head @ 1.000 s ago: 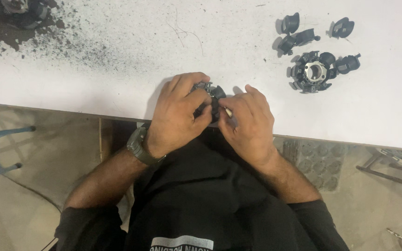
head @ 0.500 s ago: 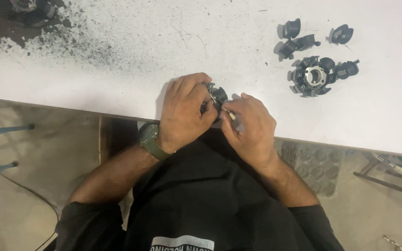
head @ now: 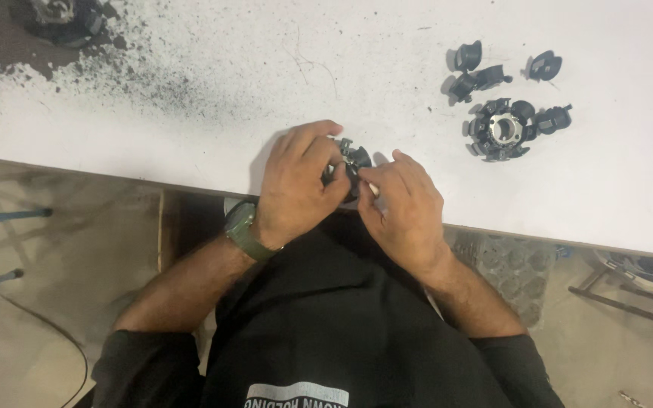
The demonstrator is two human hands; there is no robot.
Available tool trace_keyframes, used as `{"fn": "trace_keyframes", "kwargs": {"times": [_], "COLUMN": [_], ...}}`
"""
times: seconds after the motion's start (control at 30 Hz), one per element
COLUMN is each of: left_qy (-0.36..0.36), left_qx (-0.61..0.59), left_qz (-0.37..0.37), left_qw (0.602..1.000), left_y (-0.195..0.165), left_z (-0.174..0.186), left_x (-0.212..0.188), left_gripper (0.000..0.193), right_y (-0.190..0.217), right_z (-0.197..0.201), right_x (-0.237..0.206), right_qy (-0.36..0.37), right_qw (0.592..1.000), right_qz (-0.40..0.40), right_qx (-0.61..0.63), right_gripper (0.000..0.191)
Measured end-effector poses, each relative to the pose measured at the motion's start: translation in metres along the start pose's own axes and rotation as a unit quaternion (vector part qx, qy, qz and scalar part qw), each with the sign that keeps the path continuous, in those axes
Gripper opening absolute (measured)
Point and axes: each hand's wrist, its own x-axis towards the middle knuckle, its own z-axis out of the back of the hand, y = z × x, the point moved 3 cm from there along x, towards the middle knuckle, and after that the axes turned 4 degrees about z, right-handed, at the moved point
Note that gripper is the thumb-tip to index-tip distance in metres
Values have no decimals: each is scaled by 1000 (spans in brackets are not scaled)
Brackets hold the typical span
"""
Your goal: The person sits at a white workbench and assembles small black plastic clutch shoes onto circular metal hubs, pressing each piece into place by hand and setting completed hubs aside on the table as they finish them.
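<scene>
Both of my hands meet at the near edge of the white table [head: 190, 113] over a small round black part with toothed arms [head: 354, 159]. My left hand [head: 296, 181], a green watch on its wrist, curls over the part's left side and grips it. My right hand [head: 402, 204] pinches the part's right side with thumb and fingers. Most of the part is hidden under my fingers.
A second round black toothed part with a metal centre [head: 502, 130] lies at the back right, with three loose black pieces [head: 485, 75] beside it. Dark dust [head: 62, 68] covers the table's left end, around another dark object [head: 62, 15]. Metal frames stand on the floor either side.
My hands and the part have stayed together at the table edge; fingers shifted slightly on the part, and the view moved a little.
</scene>
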Motion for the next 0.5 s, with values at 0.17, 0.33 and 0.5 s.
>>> {"fn": "trace_keyframes", "kwargs": {"times": [0.17, 0.33, 0.5], "left_qy": [17, 147, 182], "left_qx": [31, 93, 185], "left_qz": [-10, -3, 16], "left_qw": [999, 985, 966], "left_y": [-6, -13, -22], "left_z": [28, 9, -3], "left_x": [12, 19, 17], "left_gripper": [24, 29, 19], "right_y": [-9, -15, -16], "right_z": [10, 1, 3], "right_x": [-7, -11, -13], "right_qy": [-81, -57, -50], "right_qw": [995, 996, 997], "right_qz": [-32, -42, -39], "right_qx": [44, 61, 48], "right_gripper": [22, 24, 25]}}
